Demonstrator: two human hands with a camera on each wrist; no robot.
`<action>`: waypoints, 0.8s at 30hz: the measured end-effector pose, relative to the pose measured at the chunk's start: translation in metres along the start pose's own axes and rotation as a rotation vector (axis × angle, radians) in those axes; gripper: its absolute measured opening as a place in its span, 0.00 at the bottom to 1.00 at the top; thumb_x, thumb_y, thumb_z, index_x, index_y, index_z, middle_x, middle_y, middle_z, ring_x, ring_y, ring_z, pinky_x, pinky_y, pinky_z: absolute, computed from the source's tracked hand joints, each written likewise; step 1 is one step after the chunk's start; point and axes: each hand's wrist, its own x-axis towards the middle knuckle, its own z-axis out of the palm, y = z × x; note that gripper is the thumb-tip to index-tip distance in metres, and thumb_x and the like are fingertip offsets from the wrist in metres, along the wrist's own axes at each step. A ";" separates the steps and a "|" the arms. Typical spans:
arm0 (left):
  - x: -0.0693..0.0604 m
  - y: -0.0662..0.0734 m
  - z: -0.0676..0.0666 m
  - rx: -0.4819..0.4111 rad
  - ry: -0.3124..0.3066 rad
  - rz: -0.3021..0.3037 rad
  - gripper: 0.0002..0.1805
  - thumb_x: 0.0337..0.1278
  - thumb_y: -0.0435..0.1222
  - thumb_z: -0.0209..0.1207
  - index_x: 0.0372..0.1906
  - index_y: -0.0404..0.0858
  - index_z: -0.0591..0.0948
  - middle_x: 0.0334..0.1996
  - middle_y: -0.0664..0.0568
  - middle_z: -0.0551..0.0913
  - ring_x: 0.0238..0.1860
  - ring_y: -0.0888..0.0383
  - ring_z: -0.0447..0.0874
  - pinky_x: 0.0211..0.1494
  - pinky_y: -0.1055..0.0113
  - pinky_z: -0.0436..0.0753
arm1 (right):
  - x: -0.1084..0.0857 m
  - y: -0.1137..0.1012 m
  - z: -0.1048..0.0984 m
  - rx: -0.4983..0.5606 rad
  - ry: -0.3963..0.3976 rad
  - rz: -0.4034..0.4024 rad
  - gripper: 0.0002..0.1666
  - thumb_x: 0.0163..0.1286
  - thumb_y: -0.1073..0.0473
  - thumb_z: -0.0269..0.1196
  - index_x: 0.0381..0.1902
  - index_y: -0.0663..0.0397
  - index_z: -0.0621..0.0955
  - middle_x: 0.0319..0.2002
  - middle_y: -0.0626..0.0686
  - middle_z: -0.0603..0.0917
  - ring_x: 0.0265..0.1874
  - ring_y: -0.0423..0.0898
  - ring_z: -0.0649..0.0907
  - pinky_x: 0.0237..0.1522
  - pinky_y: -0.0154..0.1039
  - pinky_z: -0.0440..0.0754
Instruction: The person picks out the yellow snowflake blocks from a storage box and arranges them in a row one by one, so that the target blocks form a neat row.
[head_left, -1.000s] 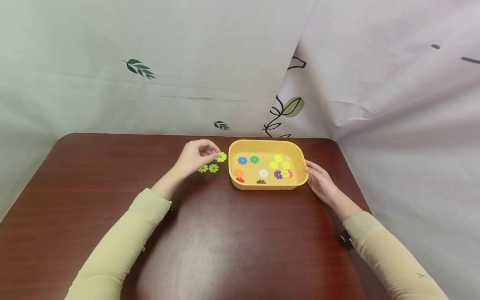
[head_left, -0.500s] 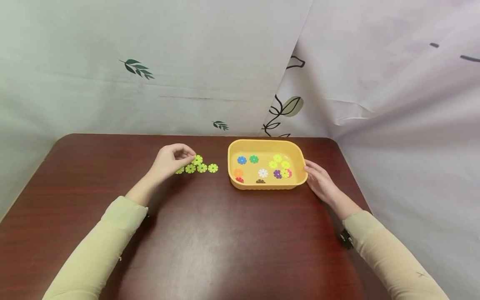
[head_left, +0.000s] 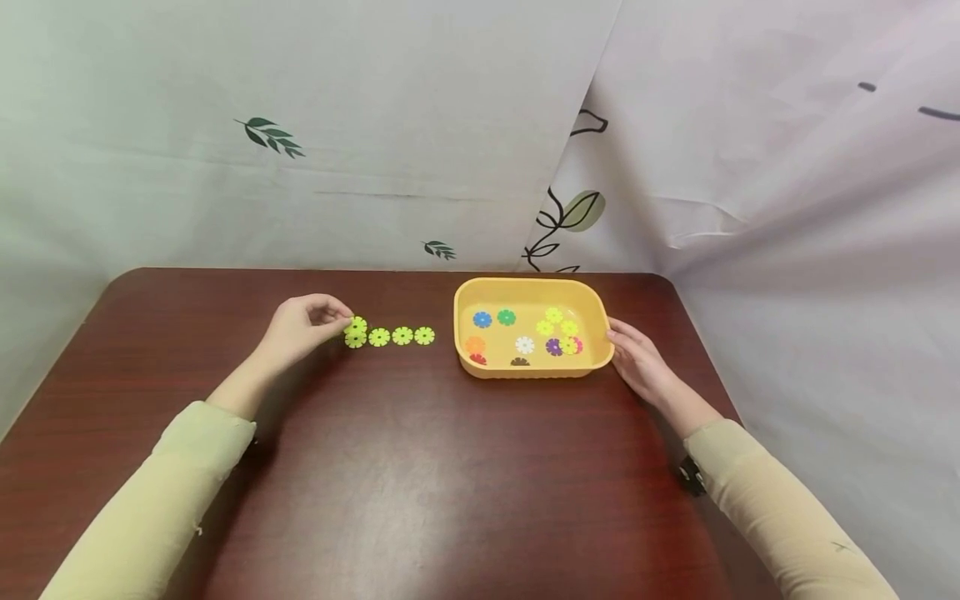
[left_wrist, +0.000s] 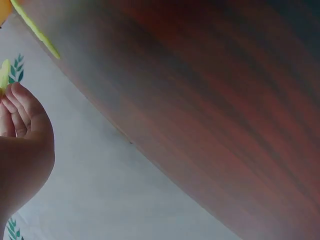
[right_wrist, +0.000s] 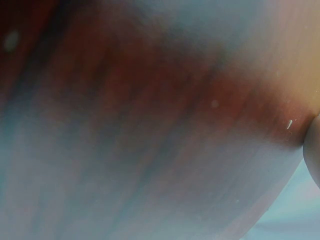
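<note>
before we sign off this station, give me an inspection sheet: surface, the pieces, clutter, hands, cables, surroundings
surface: dark red-brown table, wood-grained, with glare towards the front
job's things: four yellow-green discs in a row; yellow tray to their right, holding discs of several colours
clutter: nothing seen
left hand: pinches another yellow-green disc at the row's left end; whether it touches the disc below is unclear
right hand: touches the tray's right end
cables: nothing seen
surroundings: pale cloth printed with leaves, behind and right
</note>
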 end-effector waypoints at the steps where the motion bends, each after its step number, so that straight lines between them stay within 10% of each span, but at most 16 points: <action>1: 0.000 -0.003 -0.001 0.011 -0.005 -0.006 0.06 0.67 0.34 0.68 0.44 0.35 0.89 0.38 0.43 0.91 0.34 0.78 0.82 0.40 0.82 0.79 | 0.000 0.000 0.000 0.001 0.001 0.003 0.17 0.86 0.67 0.45 0.63 0.49 0.76 0.56 0.41 0.87 0.56 0.33 0.85 0.61 0.24 0.81; 12: -0.001 -0.022 -0.019 0.063 -0.072 -0.071 0.09 0.69 0.37 0.68 0.46 0.36 0.89 0.40 0.44 0.91 0.35 0.78 0.82 0.41 0.79 0.79 | 0.000 -0.002 0.002 -0.035 0.023 0.035 0.29 0.86 0.65 0.46 0.79 0.69 0.58 0.56 0.38 0.86 0.57 0.30 0.84 0.62 0.23 0.80; 24: 0.001 -0.032 -0.022 0.129 -0.157 -0.102 0.09 0.69 0.37 0.67 0.45 0.34 0.89 0.39 0.44 0.92 0.33 0.70 0.84 0.39 0.73 0.82 | -0.001 -0.001 0.002 -0.010 0.015 0.014 0.18 0.86 0.66 0.46 0.67 0.54 0.72 0.56 0.40 0.87 0.57 0.31 0.85 0.61 0.24 0.80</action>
